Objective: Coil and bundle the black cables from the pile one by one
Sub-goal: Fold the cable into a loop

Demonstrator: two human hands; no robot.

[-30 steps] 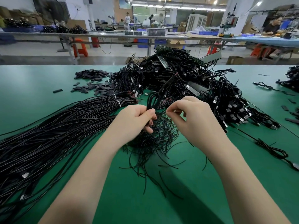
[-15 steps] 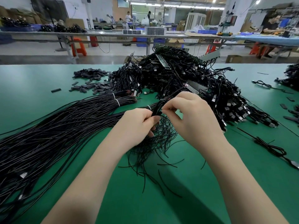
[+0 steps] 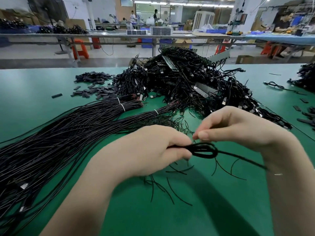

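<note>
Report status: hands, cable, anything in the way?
Left hand grips coiled black cable. Right hand pinches a thin tie at the loop. Loose ties litter the green table below.

No text, label, brand, number or sign in front of you can be read. The wall screen [image 3: 126, 1] at the far end of the hall is too blurred and too small to make out, and the cardboard boxes [image 3: 245, 59] beyond the worktop [image 3: 34, 92] show no legible print.
</note>
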